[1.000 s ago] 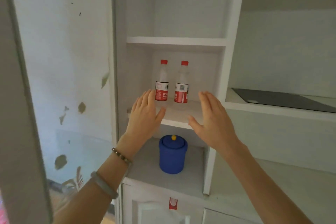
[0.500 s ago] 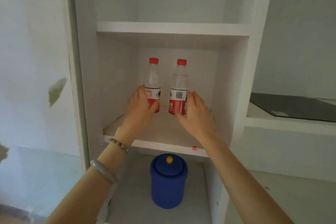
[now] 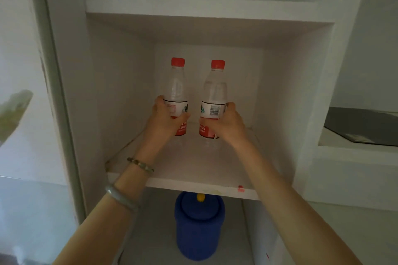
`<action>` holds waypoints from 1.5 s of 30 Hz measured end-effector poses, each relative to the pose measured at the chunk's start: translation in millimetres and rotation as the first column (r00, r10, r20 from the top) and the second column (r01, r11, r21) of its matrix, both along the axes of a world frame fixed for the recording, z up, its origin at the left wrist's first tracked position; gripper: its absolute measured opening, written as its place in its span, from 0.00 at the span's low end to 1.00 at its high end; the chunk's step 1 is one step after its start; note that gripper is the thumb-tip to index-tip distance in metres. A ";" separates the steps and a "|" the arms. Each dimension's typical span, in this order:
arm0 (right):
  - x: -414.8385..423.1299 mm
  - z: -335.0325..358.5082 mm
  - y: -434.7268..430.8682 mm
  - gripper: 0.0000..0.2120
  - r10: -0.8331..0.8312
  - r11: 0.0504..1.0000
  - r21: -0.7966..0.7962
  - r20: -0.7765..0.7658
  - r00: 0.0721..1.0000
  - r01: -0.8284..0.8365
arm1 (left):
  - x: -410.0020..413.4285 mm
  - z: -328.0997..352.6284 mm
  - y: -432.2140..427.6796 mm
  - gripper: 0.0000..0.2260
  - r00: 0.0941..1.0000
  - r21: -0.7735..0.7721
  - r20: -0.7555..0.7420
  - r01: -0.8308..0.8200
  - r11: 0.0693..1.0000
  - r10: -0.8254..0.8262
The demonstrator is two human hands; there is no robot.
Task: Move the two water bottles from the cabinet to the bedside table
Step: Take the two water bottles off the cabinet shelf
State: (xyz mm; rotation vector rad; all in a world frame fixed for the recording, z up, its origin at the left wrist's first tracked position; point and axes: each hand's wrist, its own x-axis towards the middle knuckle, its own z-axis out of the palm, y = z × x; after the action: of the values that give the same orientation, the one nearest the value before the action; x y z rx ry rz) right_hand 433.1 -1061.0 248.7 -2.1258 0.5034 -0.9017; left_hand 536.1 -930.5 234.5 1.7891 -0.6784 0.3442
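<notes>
Two upright water bottles, the left bottle (image 3: 177,97) and right bottle (image 3: 213,101), are gripped at their labels on the cabinet shelf (image 3: 193,170), fingers of the left hand (image 3: 167,121) and right hand (image 3: 226,123) clamped round them, necks rising above.

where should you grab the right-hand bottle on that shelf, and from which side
Grip the right bottle around its labelled lower body, coming from its outer right side. It stands upright close beside the left bottle, so the gap between them is tight. The right hand is wrapped there.
</notes>
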 end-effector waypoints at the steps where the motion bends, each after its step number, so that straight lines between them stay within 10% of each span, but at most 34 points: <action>1: -0.1 -0.1 -0.6 0.33 0.009 1.000 0.012 -0.019 1.000 -0.009 | 0.0 -1.6 -0.4 0.30 1.000 0.010 -0.004 -0.021 1.000 0.021; 25: -47.7 -5.3 27.3 0.27 0.097 0.991 -0.094 0.069 0.993 -0.090 | -68.1 9.2 41.2 0.24 0.998 0.028 -0.059 -0.002 1.000 0.004; 45: -217.4 -22.0 62.1 0.29 0.456 0.889 -0.086 0.089 0.885 -0.449 | -290.1 -6.5 92.6 0.25 0.929 0.077 0.025 -0.370 0.926 0.370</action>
State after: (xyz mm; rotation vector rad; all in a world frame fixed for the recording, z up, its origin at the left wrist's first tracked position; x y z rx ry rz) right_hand 215.8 -998.9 226.7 -2.1074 -0.0854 -0.7591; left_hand 246.1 -837.9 228.0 1.9939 -0.3593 0.5867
